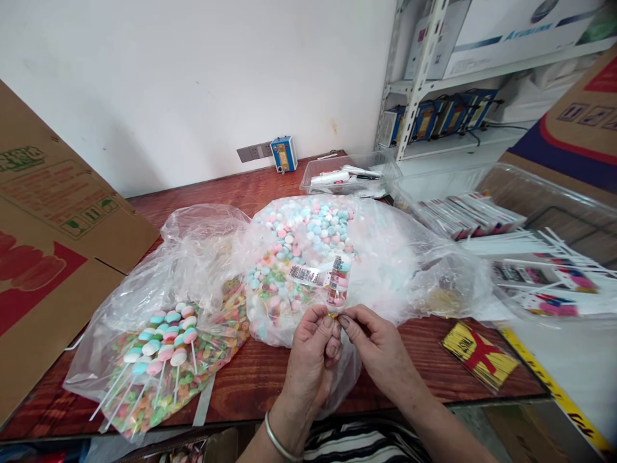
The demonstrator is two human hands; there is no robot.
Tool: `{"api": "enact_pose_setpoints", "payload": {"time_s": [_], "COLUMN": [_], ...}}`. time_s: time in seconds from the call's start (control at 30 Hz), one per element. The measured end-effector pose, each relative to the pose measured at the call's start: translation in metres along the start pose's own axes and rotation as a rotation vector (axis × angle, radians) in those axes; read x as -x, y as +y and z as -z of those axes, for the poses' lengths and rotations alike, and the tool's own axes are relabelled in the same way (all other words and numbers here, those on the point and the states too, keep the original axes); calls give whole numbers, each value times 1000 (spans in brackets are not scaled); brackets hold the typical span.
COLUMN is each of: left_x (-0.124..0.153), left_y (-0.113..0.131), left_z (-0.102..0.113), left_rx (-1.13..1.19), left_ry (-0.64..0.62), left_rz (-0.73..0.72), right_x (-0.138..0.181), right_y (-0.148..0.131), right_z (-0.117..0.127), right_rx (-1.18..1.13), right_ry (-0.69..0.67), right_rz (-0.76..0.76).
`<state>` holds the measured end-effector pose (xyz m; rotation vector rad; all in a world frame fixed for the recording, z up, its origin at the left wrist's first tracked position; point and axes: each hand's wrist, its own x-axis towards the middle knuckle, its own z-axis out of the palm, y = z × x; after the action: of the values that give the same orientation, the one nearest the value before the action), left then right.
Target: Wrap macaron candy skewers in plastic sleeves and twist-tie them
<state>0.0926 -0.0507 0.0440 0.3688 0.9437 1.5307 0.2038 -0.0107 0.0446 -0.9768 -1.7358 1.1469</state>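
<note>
A clear-wrapped stack of pastel candies (338, 286) stands upright between my hands, with printing on its wrapper and a gold twist tie (332, 315) at its gathered base. My left hand (313, 344) is closed around the neck of this wrapped candy, below the tie. Thumb and fingers of my right hand (378, 337) are pinched together at the gold tie. Just behind lies a large clear bag of pastel candies (328, 228), with a printed wrapper strip (308, 275) on it. To the left, several candy skewers (166, 337) on white sticks rest on a bag of gummy rings (231, 315).
A pack of yellow twist ties (479, 357) lies on the wooden table (260, 379) at right. Behind it, a clear bin (544, 193) holds printed wrappers and sticks. A clear tray (349, 173) of pens stands at the back. Cardboard boxes (62, 212) border the left.
</note>
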Motion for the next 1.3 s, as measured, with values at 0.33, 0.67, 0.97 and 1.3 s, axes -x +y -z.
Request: {"api": "enact_pose_setpoints", "payload": {"time_s": [0.33,0.67,0.97,1.3], "left_x": [0,1,-1,-8], "left_y": [0,1,0,33], "left_z": [17,12,12,27], "left_rx": [-739,-908,-684,-588], "left_ry": [-68,107,111,-216], "left_rz": [-311,-468,-448,-467], "right_x": [-4,-2,-7,-7], "right_y": [-4,2,1,-26], "right_z": [4,-9,-19,-4], "right_rx": [265,113,-79,-127], "right_ry": [39,68,55,-164], "right_rz": [28,58,-43,35]}}
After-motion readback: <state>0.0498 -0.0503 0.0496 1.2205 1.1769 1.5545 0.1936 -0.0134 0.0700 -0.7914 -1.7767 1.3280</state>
